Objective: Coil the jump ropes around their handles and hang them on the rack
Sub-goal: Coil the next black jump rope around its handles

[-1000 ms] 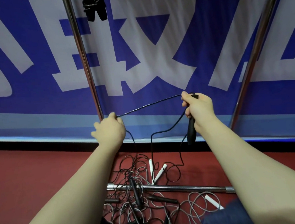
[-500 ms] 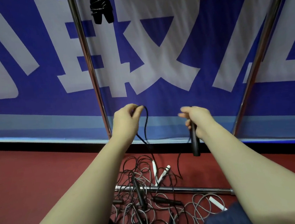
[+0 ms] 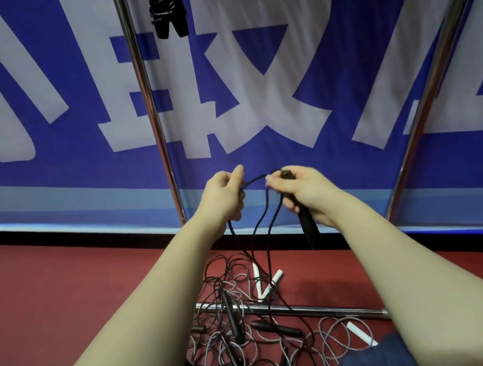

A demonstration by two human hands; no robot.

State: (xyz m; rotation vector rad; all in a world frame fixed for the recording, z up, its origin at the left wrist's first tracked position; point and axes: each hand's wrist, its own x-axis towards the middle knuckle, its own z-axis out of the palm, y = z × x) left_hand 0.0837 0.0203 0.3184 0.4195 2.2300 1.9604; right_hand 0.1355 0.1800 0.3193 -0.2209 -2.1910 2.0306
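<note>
Near chest height, hands [image 3: 224, 197] on rope [image 3: 256, 178]

Hung rope [image 3: 167, 14] cut at top; handle [image 3: 308, 229] part-hidden in R hand [image 3: 308, 190].

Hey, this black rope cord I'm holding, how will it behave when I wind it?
Probably floppy: the black cord hangs in loose loops between the left hand and the right hand gripping its black handle. Likely light, since fingers alone hold it up. It may snag, as it trails into the tangled pile of ropes on the floor.
</note>
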